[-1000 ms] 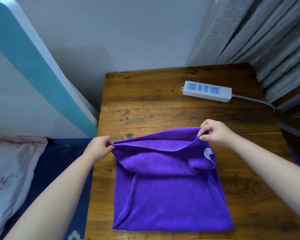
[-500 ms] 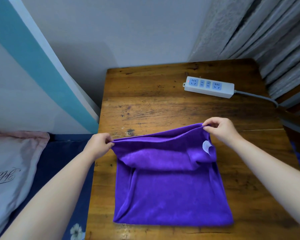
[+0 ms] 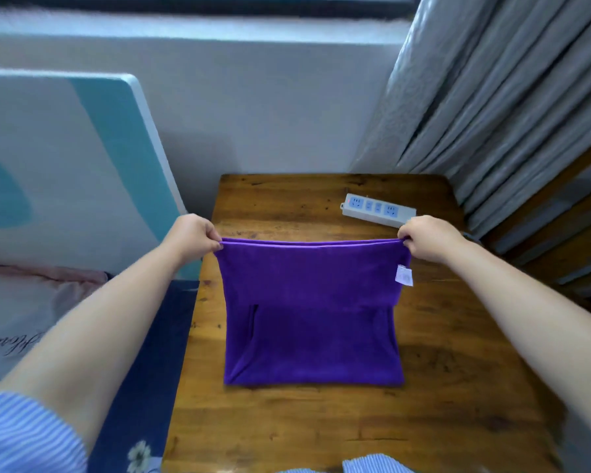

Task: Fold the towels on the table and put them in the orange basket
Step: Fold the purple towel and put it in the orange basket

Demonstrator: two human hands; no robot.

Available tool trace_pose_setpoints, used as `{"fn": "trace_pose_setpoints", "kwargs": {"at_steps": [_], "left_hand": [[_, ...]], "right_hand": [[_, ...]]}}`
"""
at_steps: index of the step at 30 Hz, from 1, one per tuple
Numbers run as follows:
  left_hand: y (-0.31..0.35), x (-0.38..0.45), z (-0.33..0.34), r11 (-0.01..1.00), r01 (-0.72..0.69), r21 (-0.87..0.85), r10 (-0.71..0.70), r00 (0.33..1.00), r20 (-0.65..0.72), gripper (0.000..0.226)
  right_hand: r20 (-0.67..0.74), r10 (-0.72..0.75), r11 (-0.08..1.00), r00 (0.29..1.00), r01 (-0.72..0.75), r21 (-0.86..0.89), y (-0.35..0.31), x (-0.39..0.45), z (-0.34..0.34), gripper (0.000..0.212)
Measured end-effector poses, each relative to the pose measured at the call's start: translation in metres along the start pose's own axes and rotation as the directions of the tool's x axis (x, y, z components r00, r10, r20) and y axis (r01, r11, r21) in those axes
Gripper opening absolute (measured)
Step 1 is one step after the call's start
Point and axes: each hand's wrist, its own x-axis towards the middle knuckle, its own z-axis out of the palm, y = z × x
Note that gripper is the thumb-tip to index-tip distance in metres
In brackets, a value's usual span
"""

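Wooden table (image 3: 287, 425), scuffed, against a pale wall; grey curtain (image 3: 492, 107) at right, power strip (image 3: 377, 210) at back. Purple towel (image 3: 313, 322) mid-table, far edge pinched taut by left hand (image 3: 193, 235) and right hand (image 3: 425, 238), apparently lifted.

Wooden counter (image 3: 287, 421), worn, dark stains. Purple towel (image 3: 314, 343) lies mid-counter, its far edge lifted. White power strip (image 3: 377, 210) at far right.

We see a pale wall (image 3: 253, 107) behind a worn wooden table (image 3: 440, 387), with grey pleated curtains (image 3: 512, 107) hanging to the right. A white and teal headboard (image 3: 82, 158) leans at the left, above a pink pillow (image 3: 17, 322) and navy floral bedding (image 3: 144, 387). A white power strip (image 3: 377, 210) lies near the table's far edge.
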Motion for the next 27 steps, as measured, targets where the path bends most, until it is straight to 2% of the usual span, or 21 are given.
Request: {"fn": "trace_pose_setpoints", "kwargs": {"at_steps": [2,3,5,6,7,9,10,11,12,13,14,15,17,18,19,21,22,24,25,27], "left_hand": [[0.017,-0.005,-0.025,0.993,-0.087,-0.078,0.078,0.99,-0.115,0.008],[0.024,-0.007,-0.037,0.981,-0.146,-0.124,0.122,0.975,-0.185,0.007],[0.036,-0.015,-0.058,0.944,-0.251,-0.214,0.169,0.926,-0.338,0.004],[0.038,-0.02,-0.064,0.936,-0.274,-0.219,0.178,0.91,-0.374,0.004],[0.041,-0.024,-0.067,0.946,-0.28,-0.165,0.207,0.91,-0.359,0.005],[0.045,-0.036,-0.064,0.974,-0.225,0.029,0.225,0.945,-0.236,0.008],[0.048,-0.04,-0.064,0.981,-0.189,0.039,0.193,0.949,-0.25,0.01],[0.052,-0.042,-0.067,0.985,-0.175,-0.002,0.166,0.936,-0.31,0.012],[0.058,-0.042,-0.072,0.979,-0.19,-0.067,0.148,0.905,-0.399,0.012],[0.065,-0.045,-0.077,0.969,-0.222,-0.113,0.136,0.853,-0.504,0.012],[0.071,-0.047,-0.079,0.958,-0.248,-0.144,0.12,0.804,-0.582,0.012],[0.076,-0.047,-0.081,0.953,-0.272,-0.136,0.136,0.78,-0.611,0.013],[0.08,-0.05,-0.079,0.962,-0.272,-0.011,0.224,0.815,-0.535,0.014],[0.077,-0.052,-0.077,0.967,-0.253,0.037,0.238,0.836,-0.495,0.014],[0.074,-0.05,-0.078,0.972,-0.231,0.049,0.224,0.837,-0.499,0.014],[0.07,-0.048,-0.084,0.977,-0.212,-0.017,0.16,0.787,-0.595,0.013],[0.069,-0.047,-0.086,0.975,-0.22,-0.045,0.147,0.778,-0.61,0.013],[0.066,-0.043,-0.086,0.971,-0.233,0.044,0.227,0.856,-0.464,0.015],[0.064,-0.041,-0.084,0.967,-0.225,0.123,0.255,0.897,-0.36,0.016],[0.059,-0.04,-0.082,0.968,-0.167,0.19,0.221,0.923,-0.315,0.017]], "right_hand": [[-0.23,0.099,0.993,0.968,-0.079,0.091,-0.001,-0.015,-0.022,0.026],[-0.384,0.144,0.982,0.912,-0.086,0.166,0.0,-0.023,-0.034,0.027],[-0.678,0.195,0.966,0.708,-0.017,0.26,0.003,-0.043,-0.051,0.025],[-0.725,0.208,0.962,0.657,-0.003,0.273,0.002,-0.051,-0.056,0.024],[-0.692,0.206,0.966,0.691,-0.033,0.255,-0.001,-0.056,-0.062,0.025],[-0.519,0.187,0.981,0.834,-0.13,0.145,-0.006,-0.065,-0.067,0.028],[-0.492,0.224,0.972,0.841,-0.155,0.177,-0.008,-0.069,-0.072,0.029],[-0.539,0.283,0.953,0.793,-0.172,0.248,-0.007,-0.071,-0.079,0.031],[-0.61,0.376,0.914,0.698,-0.169,0.369,-0.007,-0.074,-0.09,0.032],[-0.678,0.436,0.883,0.591,-0.139,0.447,-0.008,-0.078,-0.1,0.03],[-0.698,0.47,0.865,0.54,-0.123,0.487,-0.01,-0.079,-0.108,0.028],[-0.683,0.466,0.866,0.563,-0.131,0.483,-0.011,-0.078,-0.114,0.028],[-0.603,0.4,0.894,0.69,-0.149,0.423,-0.013,-0.078,-0.12,0.028],[-0.598,0.394,0.897,0.698,-0.147,0.418,-0.013,-0.08,-0.122,0.027],[-0.624,0.411,0.89,0.664,-0.145,0.432,-0.012,-0.082,-0.125,0.026],[-0.68,0.433,0.878,0.591,-0.106,0.467,-0.009,-0.084,-0.127,0.024],[-0.659,0.421,0.885,0.624,-0.121,0.451,-0.008,-0.082,-0.126,0.024],[-0.534,0.366,0.912,0.762,-0.179,0.369,-0.008,-0.08,-0.123,0.025],[-0.509,0.356,0.916,0.784,-0.184,0.357,-0.009,-0.08,-0.121,0.026],[-0.543,0.368,0.914,0.755,-0.185,0.362,-0.007,-0.079,-0.12,0.026]]}}
